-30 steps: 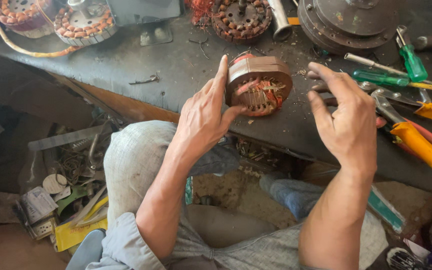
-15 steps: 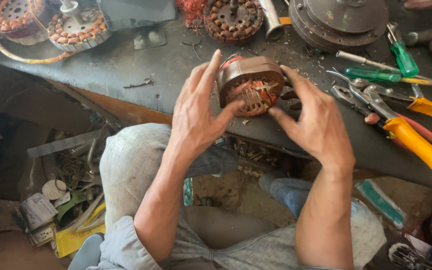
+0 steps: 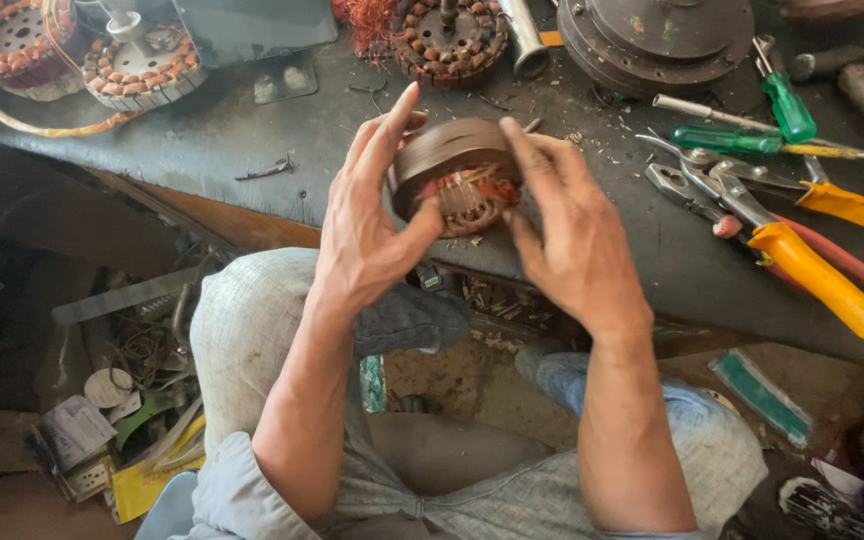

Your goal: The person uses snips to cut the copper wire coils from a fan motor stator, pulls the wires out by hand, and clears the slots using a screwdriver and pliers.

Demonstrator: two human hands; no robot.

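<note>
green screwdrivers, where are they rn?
Head view, upper right of the bench: one green-handled screwdriver stands near the dark round motor housing, the other lies flat just above the yellow-handled pliers, right of the right hand.

A round brown metal motor stator with copper windings (image 3: 455,178) sits between the left hand (image 3: 372,225) and the right hand (image 3: 569,235), above the near edge of the dark grimy workbench (image 3: 232,130). Right of it lie yellow-handled pliers (image 3: 782,255); behind those, green-handled screwdrivers (image 3: 752,125). Behind the stator sits a second round copper-wound stator (image 3: 449,35), with a dark round metal motor cover (image 3: 657,40) to its right.
</note>
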